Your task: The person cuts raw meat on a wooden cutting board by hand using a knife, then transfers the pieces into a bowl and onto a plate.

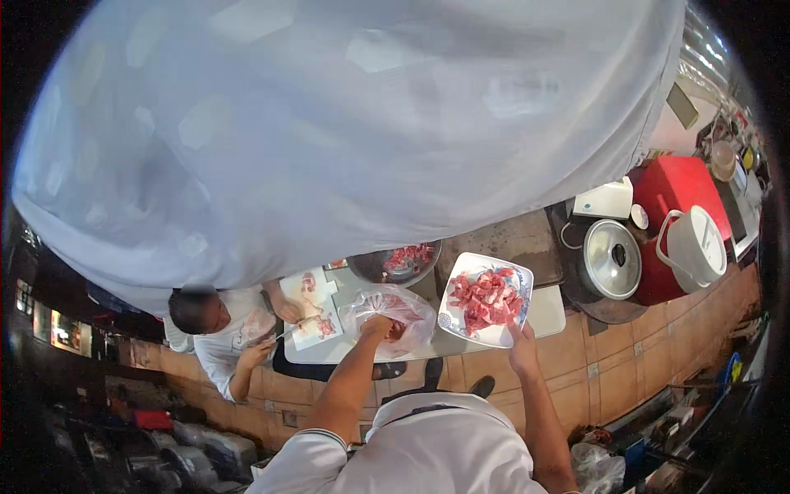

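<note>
My right hand [522,336] grips the near right edge of a square white plate [452,321] with a blue pattern on its rim. Sliced raw red meat [487,300] is heaped on the plate. My left hand [378,324] reaches into the mouth of a clear plastic bag [417,309] on the table; its fingers are hidden there. Something reddish shows through the bag beside that hand. Behind the bag stands a dark, wide pan [370,270] with cut meat in it, partly covered from above by a large hanging white cloth.
A co-worker [234,329] at the left cuts meat on a white board [298,288] with a knife. Along the right stand a steel pot [611,259], a white lidded bucket [696,249] and a red cooler [680,191]. White cloth [346,123] fills the upper view.
</note>
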Demonstrator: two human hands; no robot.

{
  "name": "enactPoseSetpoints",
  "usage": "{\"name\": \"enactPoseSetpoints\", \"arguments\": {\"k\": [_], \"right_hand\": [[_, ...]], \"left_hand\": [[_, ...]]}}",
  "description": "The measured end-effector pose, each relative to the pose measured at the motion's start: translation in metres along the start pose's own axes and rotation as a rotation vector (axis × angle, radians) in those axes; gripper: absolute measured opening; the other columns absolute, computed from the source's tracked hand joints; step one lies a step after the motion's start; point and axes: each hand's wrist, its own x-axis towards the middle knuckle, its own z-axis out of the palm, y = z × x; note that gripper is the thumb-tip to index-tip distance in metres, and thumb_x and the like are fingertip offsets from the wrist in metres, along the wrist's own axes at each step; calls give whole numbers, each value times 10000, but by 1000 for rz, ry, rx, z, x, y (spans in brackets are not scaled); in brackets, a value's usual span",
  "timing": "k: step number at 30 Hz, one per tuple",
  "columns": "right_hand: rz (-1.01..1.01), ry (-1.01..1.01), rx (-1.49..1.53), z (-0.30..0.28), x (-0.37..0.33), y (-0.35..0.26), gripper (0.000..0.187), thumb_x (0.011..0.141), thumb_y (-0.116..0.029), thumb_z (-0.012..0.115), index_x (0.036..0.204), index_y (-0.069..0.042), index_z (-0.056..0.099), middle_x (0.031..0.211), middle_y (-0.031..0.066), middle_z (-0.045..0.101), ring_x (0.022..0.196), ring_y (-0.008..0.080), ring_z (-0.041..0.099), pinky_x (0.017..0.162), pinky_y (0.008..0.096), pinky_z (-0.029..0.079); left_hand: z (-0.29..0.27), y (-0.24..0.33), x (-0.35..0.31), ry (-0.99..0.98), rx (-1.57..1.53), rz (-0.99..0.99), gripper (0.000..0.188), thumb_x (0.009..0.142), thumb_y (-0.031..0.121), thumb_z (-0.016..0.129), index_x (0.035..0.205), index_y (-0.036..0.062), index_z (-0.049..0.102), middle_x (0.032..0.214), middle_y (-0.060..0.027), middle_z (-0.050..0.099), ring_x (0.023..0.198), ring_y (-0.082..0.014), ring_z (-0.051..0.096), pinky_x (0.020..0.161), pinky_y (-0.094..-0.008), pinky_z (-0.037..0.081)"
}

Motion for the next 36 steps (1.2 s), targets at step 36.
{"name": "enactPoseSetpoints", "arguments": {"k": [36], "right_hand": [[131,-77,1,-35,-61,72,333,1124,-153,615,1440,-51,642,1238,53,743,1004,175,715,830,368,602]], "left_hand": [[-165,99,-157,229,-139,473,428,703,232,854,1079,42,779,1083,-237,785,1015,-440,751,899,-499,604]]}}
